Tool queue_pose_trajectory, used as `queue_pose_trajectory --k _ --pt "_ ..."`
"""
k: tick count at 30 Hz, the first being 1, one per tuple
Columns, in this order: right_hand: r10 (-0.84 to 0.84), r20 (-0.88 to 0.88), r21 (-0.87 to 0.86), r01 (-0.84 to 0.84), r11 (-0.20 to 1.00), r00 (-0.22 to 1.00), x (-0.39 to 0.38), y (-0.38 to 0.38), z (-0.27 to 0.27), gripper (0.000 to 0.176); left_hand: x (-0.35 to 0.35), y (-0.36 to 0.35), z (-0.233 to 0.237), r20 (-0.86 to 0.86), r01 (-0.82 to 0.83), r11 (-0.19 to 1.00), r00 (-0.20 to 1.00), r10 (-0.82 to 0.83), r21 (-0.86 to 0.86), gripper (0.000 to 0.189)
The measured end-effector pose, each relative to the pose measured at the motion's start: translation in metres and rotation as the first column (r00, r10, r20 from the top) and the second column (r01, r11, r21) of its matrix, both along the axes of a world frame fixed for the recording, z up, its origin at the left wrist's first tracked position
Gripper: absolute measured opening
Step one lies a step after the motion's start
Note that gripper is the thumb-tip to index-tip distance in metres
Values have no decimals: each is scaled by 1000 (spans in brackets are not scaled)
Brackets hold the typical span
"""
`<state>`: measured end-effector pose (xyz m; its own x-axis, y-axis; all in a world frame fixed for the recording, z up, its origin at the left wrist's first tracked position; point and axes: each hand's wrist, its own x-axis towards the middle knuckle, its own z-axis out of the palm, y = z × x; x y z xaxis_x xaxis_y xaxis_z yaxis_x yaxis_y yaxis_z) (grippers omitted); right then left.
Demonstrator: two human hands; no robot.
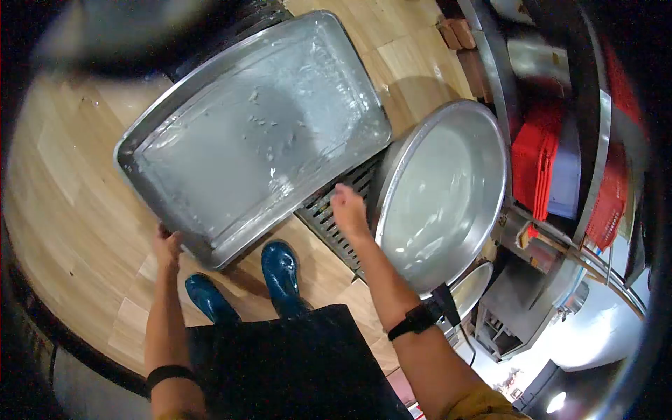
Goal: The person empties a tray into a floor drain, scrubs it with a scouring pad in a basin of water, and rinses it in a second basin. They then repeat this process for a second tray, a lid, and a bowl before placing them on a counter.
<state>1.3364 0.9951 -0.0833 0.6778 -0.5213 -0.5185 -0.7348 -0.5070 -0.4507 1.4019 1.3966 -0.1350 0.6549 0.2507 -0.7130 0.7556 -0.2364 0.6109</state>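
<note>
A large rectangular metal tray (pixel 231 147) lies tilted across the view, its inside wet, with a whitish film and small pale bits. My left hand (pixel 168 246) is closed around the rim near its lower left corner, the thumb side showing. My right hand (pixel 348 211) is over the floor grate, between the tray's near edge and a round metal basin (pixel 441 189) of cloudy water. Its fingers are curled in, and what they hold, if anything, is hidden. No contact between this hand and the tray can be made out.
A slotted drain grate (pixel 329 222) runs under the tray and beside the basin. My blue rubber boots (pixel 281 273) stand on the wet wood-look floor (pixel 84 182). At right are a metal shelf with red baskets (pixel 537 164) and a smaller metal bowl (pixel 470 288).
</note>
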Motion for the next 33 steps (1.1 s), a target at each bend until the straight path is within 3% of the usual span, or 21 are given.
queue_pose_trajectory --k 1,2,4,5,8,11,12,13,14,16,17,18,19,21,23,25,28,29,31,32,33 --pt "7 58 -21 -6 1000 998 8 -8 -9 34 -3 26 -5 -32 20 1000 999 -19 20 33" --pt "49 -48 -165 -56 985 998 35 -9 3 35 -7 46 -7 -63 40 998 997 -37 41 31" --pt "132 166 -281 -81 956 977 56 -32 -22 39 -10 69 14 16 -15 998 1000 16 -55 29" --pt "116 126 -328 -69 942 985 79 -36 -20 41 -9 87 8 -19 17 1000 1000 -17 -13 24" --pt "58 74 -357 -28 934 996 124 -37 -33 46 -17 130 8 14 -55 993 998 53 104 16" --pt "118 19 -353 -104 930 993 143 -28 -75 47 -6 130 34 40 -162 982 986 159 93 14" --pt "-57 115 -184 77 980 992 144 -27 -93 45 -7 136 31 33 -156 983 988 153 97 14" --pt "-242 181 6 245 970 953 140 -24 -109 44 -9 144 26 133 -299 952 948 288 64 18" --pt "-245 175 10 248 969 953 133 -17 -118 44 -10 155 23 227 -431 902 881 416 18 22" --pt "-626 176 427 515 744 760 120 -6 -128 38 -12 192 14 246 -479 877 855 457 37 27" --pt "-619 197 397 515 760 761 110 -2 -148 34 -15 216 10 218 -494 834 810 544 -246 25" --pt "-610 218 367 515 774 762 101 2 -164 31 -17 245 2 194 -481 790 793 577 -380 23" --pt "-740 151 494 599 630 655 92 20 -149 28 -18 274 -6 157 -465 728 779 607 -503 22" --pt "-871 19 676 635 373 491 79 51 -109 21 -24 346 -23 317 -148 955 921 228 -257 14" --pt "-864 25 685 621 382 503 59 61 -101 20 -32 371 -7 356 44 993 934 -1 -111 15" --pt "-860 57 703 591 396 508 51 65 -73 18 -28 370 18 424 -86 996 903 70 18 17" --pt "-859 27 676 624 392 510 40 72 5 20 -4 314 112 449 -117 970 870 204 -213 16" --pt "-871 11 630 673 388 492 33 69 25 18 5 278 152 352 -215 974 909 225 -69 15" --pt "-896 32 596 712 372 442 21 63 65 16 28 263 197 208 -187 982 962 176 35 14" --pt "-912 31 601 722 344 409 11 59 85 15 31 270 219 164 -75 997 983 77 -17 15" --pt "-929 34 606 731 312 368 -1 55 108 14 36 259 244 215 -60 994 976 40 88 16"
